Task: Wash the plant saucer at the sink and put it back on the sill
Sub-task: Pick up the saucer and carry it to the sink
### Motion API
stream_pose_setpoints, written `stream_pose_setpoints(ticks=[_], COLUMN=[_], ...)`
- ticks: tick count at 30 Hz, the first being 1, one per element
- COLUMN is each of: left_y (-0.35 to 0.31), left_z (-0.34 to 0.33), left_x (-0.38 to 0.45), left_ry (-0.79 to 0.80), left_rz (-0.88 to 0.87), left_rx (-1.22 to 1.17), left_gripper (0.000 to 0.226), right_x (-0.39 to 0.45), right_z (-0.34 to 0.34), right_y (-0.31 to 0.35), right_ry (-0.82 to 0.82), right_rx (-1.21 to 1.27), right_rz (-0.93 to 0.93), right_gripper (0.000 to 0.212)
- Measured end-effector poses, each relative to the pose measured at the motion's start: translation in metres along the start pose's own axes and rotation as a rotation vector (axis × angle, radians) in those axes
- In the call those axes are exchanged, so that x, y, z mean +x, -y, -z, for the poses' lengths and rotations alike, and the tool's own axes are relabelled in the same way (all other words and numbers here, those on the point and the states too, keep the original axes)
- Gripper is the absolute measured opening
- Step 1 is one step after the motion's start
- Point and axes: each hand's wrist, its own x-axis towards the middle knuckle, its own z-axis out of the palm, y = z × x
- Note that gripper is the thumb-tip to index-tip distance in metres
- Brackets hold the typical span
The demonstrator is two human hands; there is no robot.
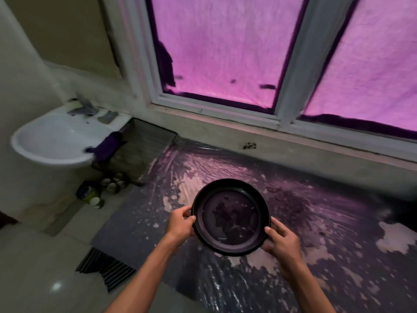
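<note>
A round black plant saucer (230, 216) is held level in front of me, above a plastic-covered floor. Dark wet patches show inside it. My left hand (180, 224) grips its left rim, thumb on top. My right hand (281, 239) grips the lower right rim, fingers curled under it. A white wall sink (54, 141) with a metal tap (82, 108) stands at the far left. The window sill (237, 129) runs under the pink-lit window, beyond the saucer.
Crinkled plastic sheet (304, 211) covers the floor below the window. A purple cloth (106, 146) hangs at the sink's right edge. Small bottles and cans (106, 186) stand on the floor under the sink. A striped mat (106, 267) lies at the lower left.
</note>
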Motion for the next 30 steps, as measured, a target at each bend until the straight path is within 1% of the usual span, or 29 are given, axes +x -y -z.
stream_pose_setpoints(ticks=[7,11,17,23,27,30], left_y=[0.005,0.012,0.023,0.032,0.035,0.033], left_z=[0.12,0.191,0.286,0.358,0.402,0.437], left_x=[0.01,0.015,0.018,0.04,0.071,0.108], left_ry=[-0.051,-0.05,-0.051,-0.105,-0.14,-0.154], left_rz=[-0.019,-0.033,-0.032,-0.034,-0.028,-0.004], left_rx=[-0.006,0.02,0.061,0.017,0.025,0.031], left_gripper=[0.03,0.027,0.031,0.031,0.035,0.032], right_x=[-0.036,-0.058,-0.079,-0.076,-0.061,-0.043], right_z=[-0.112,-0.177,-0.264,-0.341,-0.395,-0.439], right_y=[-0.019,-0.031,-0.049,-0.052,-0.05,-0.053], right_ry=[0.041,0.073,0.133,0.205,0.246,0.263], right_rx=[0.033,0.037,0.035,-0.005,-0.026,-0.024], right_rz=[-0.034,-0.033,-0.052,-0.058,-0.055,-0.048], right_gripper=[0.037,0.036,0.034,0.028,0.026,0.027])
